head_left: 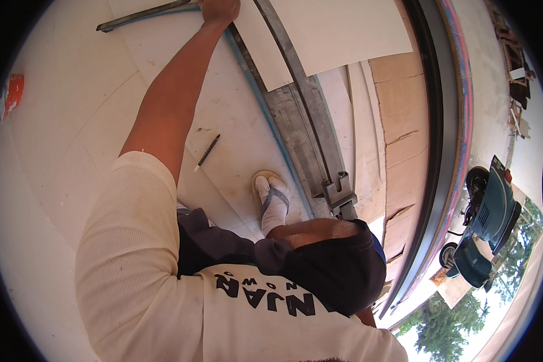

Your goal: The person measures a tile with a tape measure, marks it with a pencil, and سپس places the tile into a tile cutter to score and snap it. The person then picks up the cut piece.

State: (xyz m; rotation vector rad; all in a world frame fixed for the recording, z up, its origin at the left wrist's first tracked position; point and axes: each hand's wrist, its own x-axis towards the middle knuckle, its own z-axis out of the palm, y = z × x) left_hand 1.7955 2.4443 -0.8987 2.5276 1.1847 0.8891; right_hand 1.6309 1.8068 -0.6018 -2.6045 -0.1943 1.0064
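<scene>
My left arm stretches to the top of the head view. My left hand point(220, 11) is at the side of a manual tile cutter, beside a large off-white tile; its fingers are cut off by the picture's edge. The tile cutter point(289, 114) has a grey metal bed with a blue edge, a long dark rail and an end bracket point(338, 194). Across part of the bed lies the tile point(350, 36). A dark metal bar point(145, 13) sticks out leftward near my hand. My right hand is not visible, hidden below my bent knee or outside the picture.
A dark pen point(207, 152) lies on the pale floor near my sandalled foot point(273, 196). Flattened cardboard point(399, 120) runs along the right, beside a dark frame edge point(435, 120). A red and white container point(14, 93) stands far left; a teal scooter point(492, 211) is outside at right.
</scene>
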